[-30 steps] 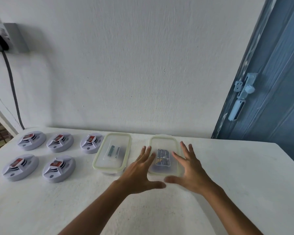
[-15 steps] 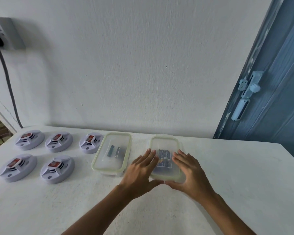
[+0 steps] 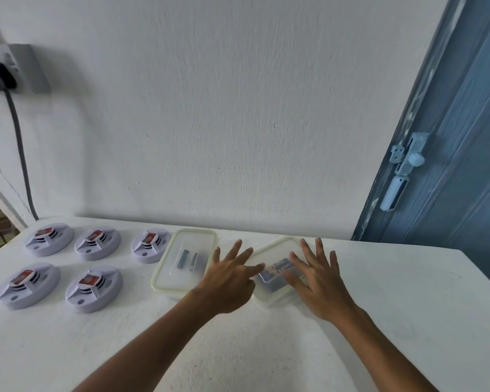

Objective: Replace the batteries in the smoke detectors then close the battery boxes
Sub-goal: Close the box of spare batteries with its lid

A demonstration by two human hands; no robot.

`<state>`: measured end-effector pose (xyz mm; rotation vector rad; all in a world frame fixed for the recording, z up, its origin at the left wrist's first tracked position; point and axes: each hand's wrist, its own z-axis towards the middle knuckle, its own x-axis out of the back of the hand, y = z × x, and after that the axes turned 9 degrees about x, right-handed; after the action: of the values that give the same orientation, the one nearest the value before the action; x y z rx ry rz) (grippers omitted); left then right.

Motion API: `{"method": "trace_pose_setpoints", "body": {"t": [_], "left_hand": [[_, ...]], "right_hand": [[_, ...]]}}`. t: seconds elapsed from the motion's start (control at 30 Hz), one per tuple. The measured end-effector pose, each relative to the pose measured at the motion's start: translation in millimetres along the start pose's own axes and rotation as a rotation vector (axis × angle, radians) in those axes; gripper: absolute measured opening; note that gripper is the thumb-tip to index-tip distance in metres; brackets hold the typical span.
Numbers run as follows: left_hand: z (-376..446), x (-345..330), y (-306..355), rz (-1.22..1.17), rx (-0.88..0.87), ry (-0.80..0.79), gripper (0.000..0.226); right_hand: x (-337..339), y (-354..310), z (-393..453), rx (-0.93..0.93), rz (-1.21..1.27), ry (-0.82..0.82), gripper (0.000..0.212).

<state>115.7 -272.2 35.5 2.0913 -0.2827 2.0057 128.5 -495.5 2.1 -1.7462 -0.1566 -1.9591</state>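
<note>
Several grey smoke detectors (image 3: 94, 287) with red batteries on top lie in two rows at the table's left. Two clear lidded battery boxes stand mid-table. The left box (image 3: 185, 261) holds a couple of batteries. The right box (image 3: 272, 256) holds a pack of batteries and sits skewed. My left hand (image 3: 230, 278) lies with spread fingers between the boxes, its fingertips touching the right box's left edge. My right hand (image 3: 317, 275) rests flat with straight fingers on that box's lid.
The white table (image 3: 393, 306) butts against a white wall. A blue door with a pale bolt (image 3: 402, 168) stands at the right. A grey socket box and dark cable (image 3: 17, 142) hang on the wall at the left.
Both hands have slid apart across the right box and it has turned askew. My left hand has moved left to its edge, my right hand further right over the lid.
</note>
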Motion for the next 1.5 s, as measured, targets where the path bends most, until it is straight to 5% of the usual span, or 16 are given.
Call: {"method": "trace_pose_setpoints", "body": {"t": [0.3, 0.53, 1.0, 1.3, 1.43, 1.5], "left_hand": [[11, -5, 0, -0.034, 0.008, -0.108, 0.108], [13, -12, -6, -0.170, -0.068, 0.021, 0.094], [10, -28, -5, -0.168, -0.104, 0.165, 0.079], [7, -17, 1, -0.043, 0.012, 0.295, 0.071], [7, -4, 9, -0.066, 0.107, 0.026, 0.065], [6, -2, 17, -0.148, 0.111, -0.154, 0.084]], "right_hand": [[7, -5, -17, 0.131, 0.086, -0.040, 0.117], [-5, 8, -21, 0.217, 0.048, 0.150, 0.075], [-21, 5, -22, 0.233, -0.053, 0.348, 0.063], [4, -7, -18, 0.161, 0.131, 0.170, 0.087], [3, -15, -23, 0.180, 0.181, 0.225, 0.071], [6, -19, -25, 0.180, 0.202, 0.276, 0.057]]}}
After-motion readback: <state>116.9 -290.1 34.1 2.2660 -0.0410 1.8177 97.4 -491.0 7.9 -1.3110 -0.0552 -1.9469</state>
